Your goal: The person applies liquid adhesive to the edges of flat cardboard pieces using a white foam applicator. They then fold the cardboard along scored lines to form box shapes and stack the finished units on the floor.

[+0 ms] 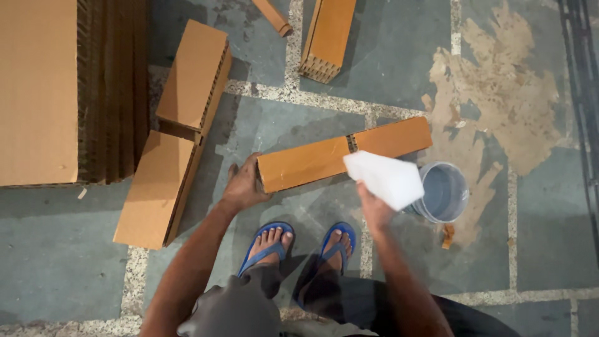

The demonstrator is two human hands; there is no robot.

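Observation:
My left hand (242,186) grips the left end of a long brown cardboard block (312,161), which slants up to the right above the floor. A seam splits the block near its middle. My right hand (374,209) holds a white rag or sheet (387,179) against the block's lower right part. A small grey bucket (444,192) sits on the floor just right of that hand. My feet in blue sandals (268,243) stand below the block.
Two more cardboard blocks (178,137) lie end to end at the left, beside a tall stack of cardboard sheets (37,93). Another block (327,37) and a thin strip (273,15) lie at the top. The tiled floor has a worn patch (505,93) at the right.

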